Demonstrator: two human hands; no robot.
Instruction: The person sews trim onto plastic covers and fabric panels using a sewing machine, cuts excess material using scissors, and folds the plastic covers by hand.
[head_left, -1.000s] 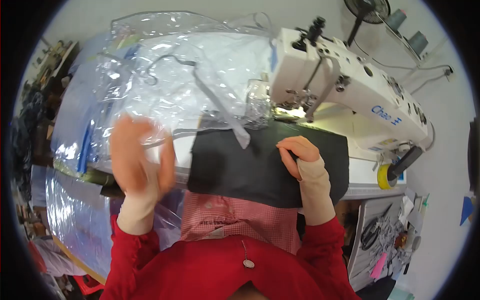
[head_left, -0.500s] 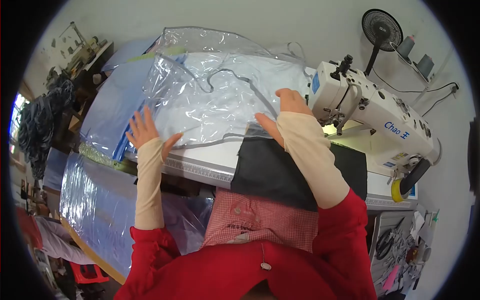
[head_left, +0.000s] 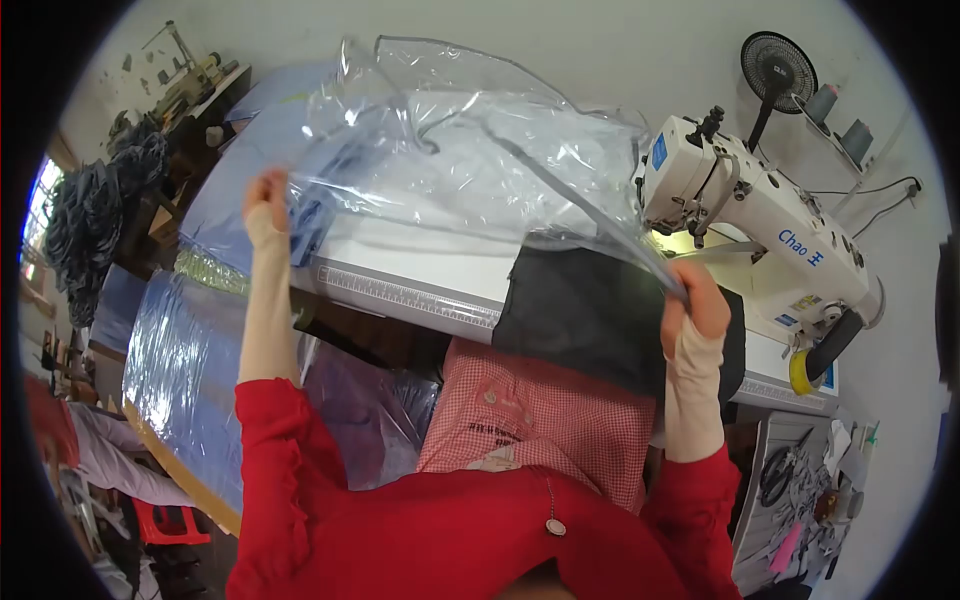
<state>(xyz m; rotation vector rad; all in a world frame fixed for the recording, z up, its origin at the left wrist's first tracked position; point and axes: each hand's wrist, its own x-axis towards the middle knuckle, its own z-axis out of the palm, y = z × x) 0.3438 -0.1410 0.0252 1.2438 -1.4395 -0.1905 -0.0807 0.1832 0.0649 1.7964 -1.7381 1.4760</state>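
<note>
- Spreading wide apart, the two hands work at opposite sides of a clear plastic sheet, which lies between and beyond them.
- The left hand is slightly blurred, its fingers closed on the sheet's near left edge, above bluish sheets.
- The right hand is clamped on the end of a grey strip, thumb and fingers together, over a black cloth.
- The strip's long axis slants across the space between the hands: its held end points toward the person's right and near side, its other end toward the far left.
- The sheet's long axis runs from the left hand's side toward the sewing machine; its near edge slopes a little closer to the person on the right.
- Just beyond the right hand stands the machine's needle end, its body stretching off to the right.
- A white worktable shows between the hands, nearer than the sheet, with a ruler along its front.
- Closer to the person than either hand, a red checked cloth covers the lap between the forearms.
</note>
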